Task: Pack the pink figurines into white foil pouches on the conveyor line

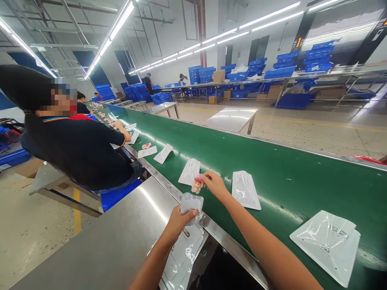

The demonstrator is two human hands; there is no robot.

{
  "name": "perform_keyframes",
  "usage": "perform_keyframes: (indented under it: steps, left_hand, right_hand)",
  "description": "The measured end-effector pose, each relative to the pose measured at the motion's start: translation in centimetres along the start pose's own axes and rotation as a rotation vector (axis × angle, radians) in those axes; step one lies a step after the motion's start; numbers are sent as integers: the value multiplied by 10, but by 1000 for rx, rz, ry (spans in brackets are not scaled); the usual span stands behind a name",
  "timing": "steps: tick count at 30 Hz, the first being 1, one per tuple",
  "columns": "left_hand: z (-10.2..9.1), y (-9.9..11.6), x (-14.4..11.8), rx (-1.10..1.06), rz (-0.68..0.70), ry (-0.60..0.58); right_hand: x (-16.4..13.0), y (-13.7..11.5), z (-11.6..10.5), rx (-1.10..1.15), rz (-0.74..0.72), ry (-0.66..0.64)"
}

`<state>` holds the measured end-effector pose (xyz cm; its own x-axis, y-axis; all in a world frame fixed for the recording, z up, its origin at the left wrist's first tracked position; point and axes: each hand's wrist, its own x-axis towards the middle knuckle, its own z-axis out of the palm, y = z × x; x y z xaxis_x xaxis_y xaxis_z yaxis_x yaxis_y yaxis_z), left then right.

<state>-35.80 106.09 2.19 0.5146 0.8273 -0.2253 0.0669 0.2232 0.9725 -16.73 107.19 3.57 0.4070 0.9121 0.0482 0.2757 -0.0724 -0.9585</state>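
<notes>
we pinch the small doll [196, 185] in our right hand [215, 183], just above the open bag mouth [191, 200] gripped by our left hand [178, 222] at the near edge of the conveyor belt [272, 169].

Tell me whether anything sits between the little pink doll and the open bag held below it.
Nothing visible does. The right hand holds the doll just above the bag gripped by the left hand; only open air separates them.

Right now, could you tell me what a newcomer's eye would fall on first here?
Probably the long green conveyor belt running away up the left, dotted with flat clear plastic pouches. At its near edge the right hand pinches a small pink doll figure, while the left hand holds an open pouch just below it. On the left sits a co-worker in a dark shirt.
</notes>
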Motion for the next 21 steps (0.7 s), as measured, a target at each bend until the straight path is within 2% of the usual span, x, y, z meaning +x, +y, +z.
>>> perform_keyframes:
  steps: [3, 6, 9, 13, 17, 21]
  left_hand:
    - [3, 4, 1, 119, 34, -72]
    - [4, 8, 3, 142, 53, -140]
    - [6, 10, 2, 128, 63, -149]
    - [19, 9, -5, 143, 96, -227]
    - [35, 16, -10, 187, 156, -287]
    - [47, 28, -10, 313, 269, -275]
  right_hand:
    - [-25, -30, -18, 143, -89, 44]
    - [-45, -48, -26, 227, -167, 0]
    - [-60, -50, -29, 69, -199, -84]
    - [-79, -43, -37, -220, -298, -86]
    - [-95, -44, -53, -395, -376, -224]
    - [-110, -45, -66, -528, -492, -208]
